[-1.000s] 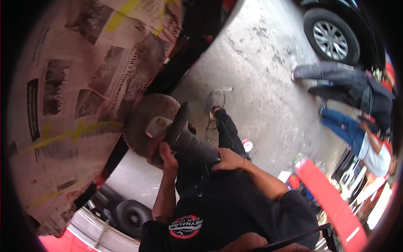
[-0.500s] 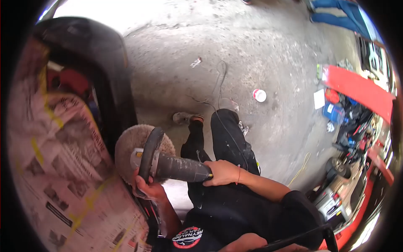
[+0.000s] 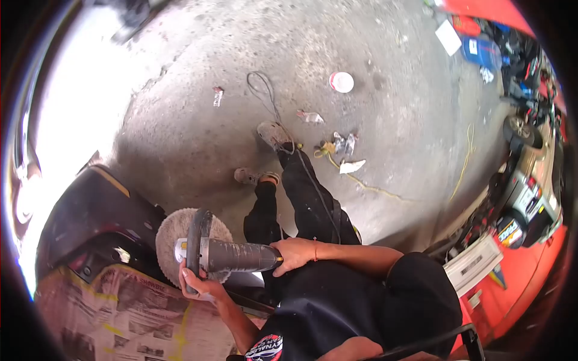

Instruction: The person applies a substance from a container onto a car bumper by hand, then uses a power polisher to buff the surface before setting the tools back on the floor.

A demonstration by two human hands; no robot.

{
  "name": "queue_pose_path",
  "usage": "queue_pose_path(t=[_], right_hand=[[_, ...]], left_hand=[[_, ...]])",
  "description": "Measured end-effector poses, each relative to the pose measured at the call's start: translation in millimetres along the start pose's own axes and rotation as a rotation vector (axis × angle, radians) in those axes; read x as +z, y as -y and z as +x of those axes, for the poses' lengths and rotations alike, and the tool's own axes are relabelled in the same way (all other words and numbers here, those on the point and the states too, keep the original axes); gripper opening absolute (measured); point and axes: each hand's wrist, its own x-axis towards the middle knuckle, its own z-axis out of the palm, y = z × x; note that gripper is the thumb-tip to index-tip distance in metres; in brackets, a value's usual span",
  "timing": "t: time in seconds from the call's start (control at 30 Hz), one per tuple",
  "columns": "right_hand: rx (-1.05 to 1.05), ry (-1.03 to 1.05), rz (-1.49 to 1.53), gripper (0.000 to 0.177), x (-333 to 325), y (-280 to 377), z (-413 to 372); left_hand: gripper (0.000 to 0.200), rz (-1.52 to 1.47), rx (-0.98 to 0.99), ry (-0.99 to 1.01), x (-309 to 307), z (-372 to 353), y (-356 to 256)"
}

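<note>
A polisher (image 3: 238, 255) with a round, fluffy wool pad (image 3: 170, 237) is held across the front of my body, pad to the left. My left hand (image 3: 195, 286) is closed round the lower part of its black loop handle (image 3: 197, 231). Round the rear of the polisher's body, my right hand (image 3: 295, 254) is wrapped. The pad overlaps the edge of a dark car body panel (image 3: 99, 210) in this view. Newspaper (image 3: 138, 316) held with yellow tape covers the area beside that panel.
A dark cord (image 3: 313, 180) runs along my leg onto the concrete floor (image 3: 198, 150). A white and red tub (image 3: 341, 82), crumpled wrappers (image 3: 344, 143) and a yellow cord (image 3: 379, 191) lie ahead. Over on the right are a blue water jug (image 3: 481, 53) and a parked vehicle (image 3: 533, 195).
My view has turned, so the dark panel and newspaper sit lower and more of the floor shows. One foot has stepped ahead. Both hands keep their hold on the polisher.
</note>
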Motion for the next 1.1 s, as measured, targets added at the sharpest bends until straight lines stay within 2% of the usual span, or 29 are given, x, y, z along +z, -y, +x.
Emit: queue_pose_path(t=[0.07,0.27,0.33,0.37,0.43,0.47,0.5,0.57,0.6,0.63,0.7,0.73,0.77,0.83,0.87,0.9,0.97,1.0,1.03,1.1], right_hand=[[-0.007,-0.074,0.021,0.075,25.8,-8.5,-1.4],[-0.052,-0.276,0.123,0.079,69.0,-21.8,-4.9],[-0.130,-0.151,0.449,0.080,83.2,-25.1,4.0],[-0.142,-0.168,0.444,0.080,88.6,-29.7,5.9],[-0.119,-0.029,0.685,0.079,96.4,-39.5,8.1],[-0.283,-0.048,0.659,0.074,101.9,-41.2,7.7],[-0.290,-0.062,0.647,0.074,106.1,-51.6,20.3],[-0.263,-0.050,0.994,0.072,115.3,-79.3,49.4],[-0.088,-0.033,1.274,0.074,108.6,-63.6,46.3],[-0.079,-0.022,1.260,0.074,104.3,-62.6,52.7],[-0.318,0.171,1.289,0.073,94.3,-70.2,73.5],[-0.183,-0.009,1.157,0.068,98.8,-100.9,105.1],[-0.166,0.022,1.135,0.068,91.7,-100.5,99.8],[-0.258,0.130,1.141,0.069,80.4,-97.7,87.7],[-0.331,0.200,1.236,0.072,82.3,-108.0,88.7],[-0.320,0.257,1.219,0.072,79.4,-100.8,87.3],[-0.665,0.760,1.379,0.082,70.1,-78.9,75.4],[-0.570,0.699,1.449,0.088,70.0,-88.5,83.1],[-0.580,0.687,1.433,0.088,64.0,-91.8,91.2],[-0.607,0.679,1.299,0.086,50.1,-99.9,103.8]], left_hand=[[0.039,-0.056,-0.053,0.091,-9.2,-3.4,-0.8],[0.033,-0.153,0.033,0.265,-6.4,-2.2,5.2],[0.029,-0.200,0.068,0.338,-21.7,9.7,25.9],[0.029,-0.212,0.083,0.345,-24.1,10.8,30.8],[0.027,-0.228,0.111,0.387,-24.8,12.0,36.3],[0.024,-0.273,0.106,0.416,-27.4,14.2,46.0],[0.024,-0.289,0.117,0.419,-28.8,14.9,45.4],[0.023,-0.306,0.181,0.487,-34.9,8.3,44.2],[0.024,-0.328,0.240,0.500,-37.5,2.1,41.0],[0.024,-0.329,0.236,0.480,-38.9,-2.4,38.2],[0.021,-0.448,0.662,0.567,-36.9,-11.0,30.1],[0.023,-0.457,0.623,0.511,-34.9,-24.1,17.7],[0.023,-0.442,0.619,0.473,-29.7,-31.9,19.0],[0.023,-0.662,0.589,0.397,-25.1,-43.2,32.6],[0.023,-0.681,0.549,0.366,-20.4,-47.8,39.1],[0.029,-0.641,0.459,0.319,-17.2,-53.2,53.3],[0.029,-0.749,0.291,0.311,-2.1,-57.8,66.8],[0.031,-0.718,0.276,0.366,0.0,-54.4,78.4],[0.031,-0.737,0.287,0.371,6.1,-49.3,92.0],[0.033,-0.869,0.358,0.521,15.8,-41.6,126.2]])
